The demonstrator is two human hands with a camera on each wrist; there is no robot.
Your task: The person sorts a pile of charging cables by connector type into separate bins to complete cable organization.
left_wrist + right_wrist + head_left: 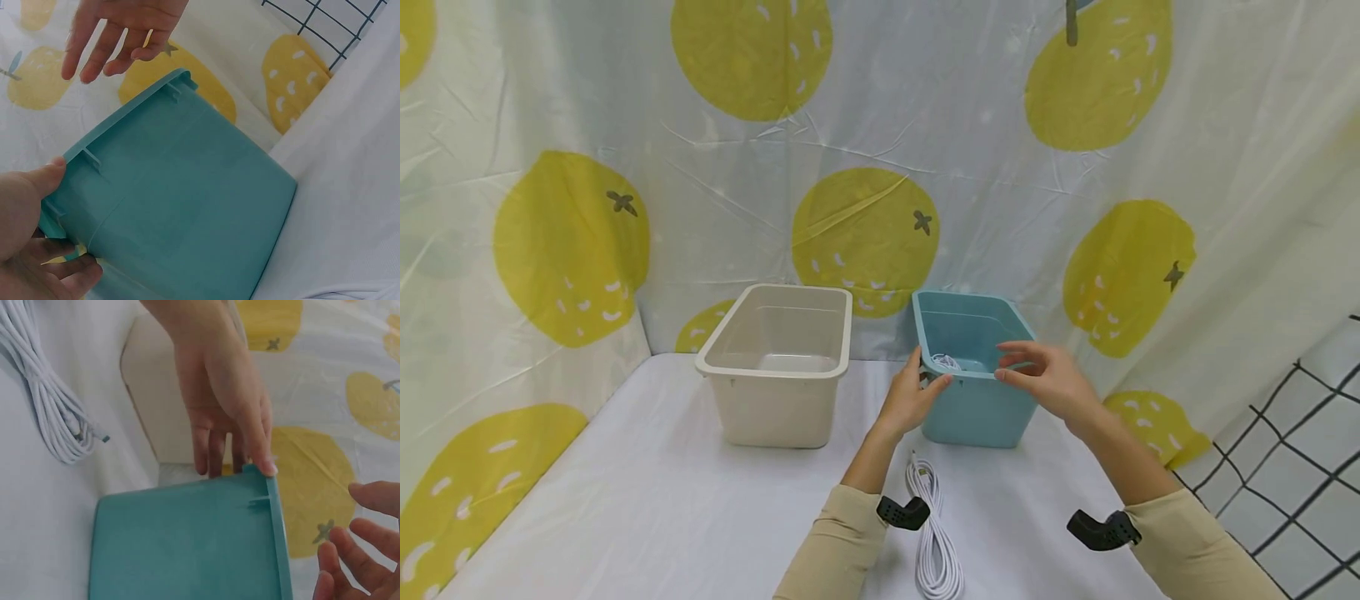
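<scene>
A teal plastic bin (981, 417) stands on the white-covered table, right of centre in the head view. My left hand (908, 402) grips its front left corner, thumb on the rim and fingers along the side. Over the bin's front right rim hovers my right hand (1047, 379), its fingers loosely bent and holding nothing. In the right wrist view those fingers (362, 565) are apart from the bin wall. Inside the bin lies a small white coiled cable (946, 362), partly hidden by the front wall. A longer bundled white cable (938, 554) lies on the table between my forearms.
To the left stands a beige bin (778, 408), a short gap from the teal one. A fruit-patterned curtain (730, 225) hangs behind both. Black wire grid (1292, 450) borders the table on the right.
</scene>
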